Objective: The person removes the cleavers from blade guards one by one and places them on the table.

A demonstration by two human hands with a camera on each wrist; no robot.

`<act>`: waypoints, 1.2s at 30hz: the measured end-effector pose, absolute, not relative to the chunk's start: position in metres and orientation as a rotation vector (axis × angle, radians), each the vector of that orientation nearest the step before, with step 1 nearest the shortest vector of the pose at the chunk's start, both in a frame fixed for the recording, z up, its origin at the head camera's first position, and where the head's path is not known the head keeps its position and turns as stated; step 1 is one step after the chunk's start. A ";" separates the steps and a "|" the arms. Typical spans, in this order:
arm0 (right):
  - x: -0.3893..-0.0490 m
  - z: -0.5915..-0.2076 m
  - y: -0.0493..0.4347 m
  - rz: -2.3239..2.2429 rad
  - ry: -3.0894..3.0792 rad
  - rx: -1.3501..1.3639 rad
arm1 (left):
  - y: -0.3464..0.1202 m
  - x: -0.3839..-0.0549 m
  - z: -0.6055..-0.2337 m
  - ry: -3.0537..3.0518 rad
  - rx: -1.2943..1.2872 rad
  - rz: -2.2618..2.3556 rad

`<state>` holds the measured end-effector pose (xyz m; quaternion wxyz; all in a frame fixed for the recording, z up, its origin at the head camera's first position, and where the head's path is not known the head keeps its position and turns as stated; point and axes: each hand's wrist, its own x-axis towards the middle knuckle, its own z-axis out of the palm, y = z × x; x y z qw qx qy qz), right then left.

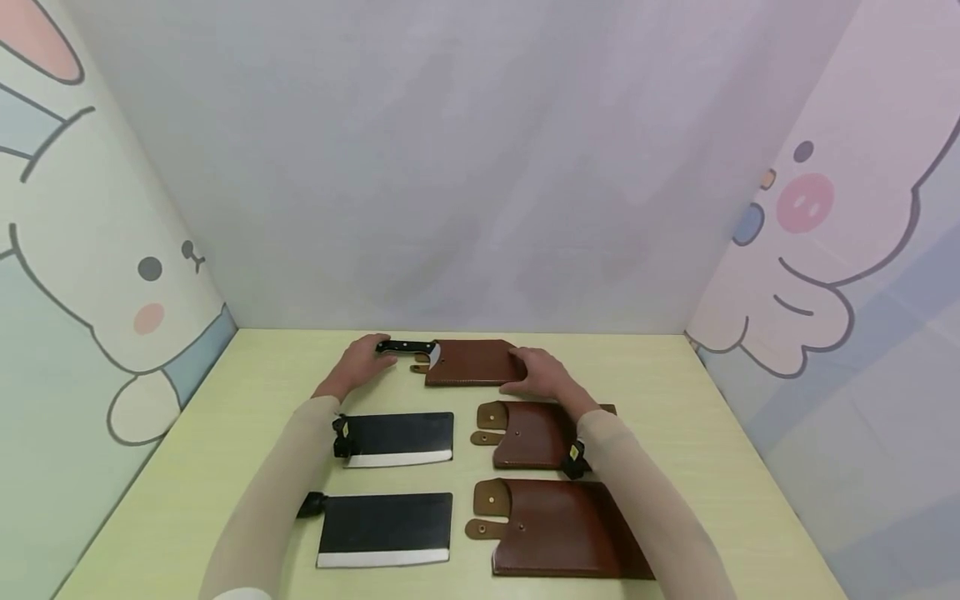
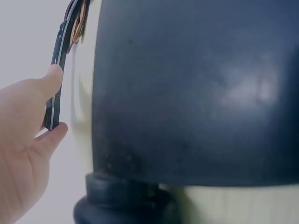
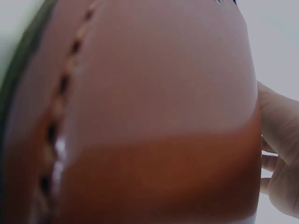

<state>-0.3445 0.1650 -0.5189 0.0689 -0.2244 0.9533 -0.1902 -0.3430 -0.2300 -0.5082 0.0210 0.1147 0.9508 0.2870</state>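
At the back of the table, a cleaver with a black riveted handle lies with most of its blade inside a brown leather sheath. Only a strip of bright blade shows beside the handle. My left hand holds the handle's end, thumb on one side in the left wrist view. At the sheath's far right end, my right hand grips its edge. The right wrist view shows that hand at its right margin, largely hidden behind brown leather.
Two black-bladed cleavers, a middle one and a front one, lie under my left arm. To their right are a middle sheath and a larger front sheath, partly covered by my right arm. A pale wall rises behind the table.
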 end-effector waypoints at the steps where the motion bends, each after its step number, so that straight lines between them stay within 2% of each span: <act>1: -0.344 -0.518 0.165 -0.575 2.874 -0.678 | -0.229 -0.343 -0.507 2.951 0.349 0.872; 7: -0.343 -0.516 0.164 -0.605 2.881 -0.679 | -0.227 -0.344 -0.507 2.957 0.307 0.842; 36: -0.322 -0.495 0.176 -0.724 2.956 -0.771 | -0.232 -0.322 -0.491 3.125 0.481 0.938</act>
